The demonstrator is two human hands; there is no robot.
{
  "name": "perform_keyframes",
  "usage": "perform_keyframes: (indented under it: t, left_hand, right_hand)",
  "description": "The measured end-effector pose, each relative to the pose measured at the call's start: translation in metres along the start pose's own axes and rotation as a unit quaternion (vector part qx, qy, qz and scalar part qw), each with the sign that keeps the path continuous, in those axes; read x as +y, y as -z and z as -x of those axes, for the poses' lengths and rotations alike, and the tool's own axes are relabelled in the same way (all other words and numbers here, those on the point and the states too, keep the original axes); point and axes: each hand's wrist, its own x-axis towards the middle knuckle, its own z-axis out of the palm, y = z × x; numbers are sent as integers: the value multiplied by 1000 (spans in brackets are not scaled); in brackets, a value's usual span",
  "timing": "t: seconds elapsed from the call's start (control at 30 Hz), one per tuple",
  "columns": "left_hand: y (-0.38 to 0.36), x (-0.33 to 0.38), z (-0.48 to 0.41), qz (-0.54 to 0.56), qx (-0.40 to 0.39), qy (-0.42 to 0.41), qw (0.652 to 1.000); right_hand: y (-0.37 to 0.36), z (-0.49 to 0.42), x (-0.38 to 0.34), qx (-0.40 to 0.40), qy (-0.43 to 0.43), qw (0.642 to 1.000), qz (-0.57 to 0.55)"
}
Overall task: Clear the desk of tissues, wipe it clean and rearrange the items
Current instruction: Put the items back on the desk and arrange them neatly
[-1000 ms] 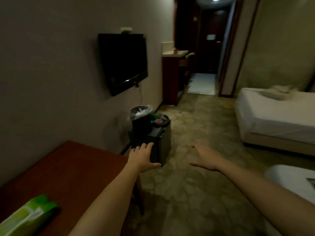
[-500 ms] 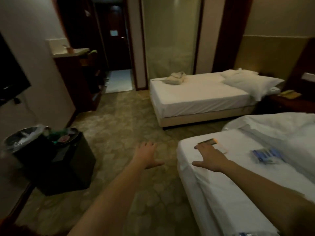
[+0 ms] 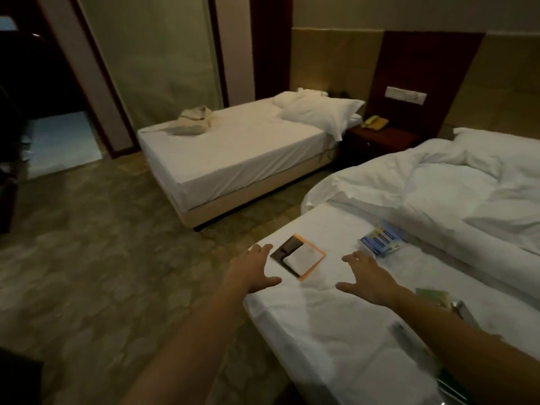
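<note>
Hotel room, twin beds, bedside phone

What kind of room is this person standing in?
Most likely a twin hotel room. The far bed and near bed both have plain white linen, a telephone sits on the nightstand between them, and a switch panel is set in the headboard wall.

The carpet filling the left of the frame is olive-brown with a pale mottled pattern. Both the near bed at lower right and the far bed at centre have white sheets; the far one has a beige base. On the near bed lie a dark flat item edged in orange with a white square, a blue-and-white striped packet and a green packet. The telephone at upper right is yellowish and the nightstand is red-brown.
</note>
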Motion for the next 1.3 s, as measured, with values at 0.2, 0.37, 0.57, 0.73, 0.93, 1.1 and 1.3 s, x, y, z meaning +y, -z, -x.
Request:
perform_keyframes:
  t: [0.2,0.37,0.57,0.73,0.93,1.1,1.3]
  left_hand:
    - [-3,-43,-106,-8,-36,-44,998]
    - [-32,-56,-179,-13,-71,-56,996]
    - [-83,-63,-256,-25,-93,-51,994]
    - [-125,-66,-313,-22,-117,-25,993]
    - [-173,-65,-376,19,-136,13,990]
    - [-214,-72,-413,8,-155,23,988]
    - [-246,-71,-428,-6,-182,28,983]
  right_hand:
    - [-4,-84,-16,1,-63,998,-18]
    - [-24,-140,-5,-21,-103,994,-39]
    - [-55,-211,28,-47,-126,989,-53]
    - [-90,-268,57,-78,-156,981,-86]
    - [-133,-318,76,-92,-189,971,-112]
    - [-166,-340,75,-83,-236,960,-123]
    - [-197,-347,61,-88,-277,947,-135]
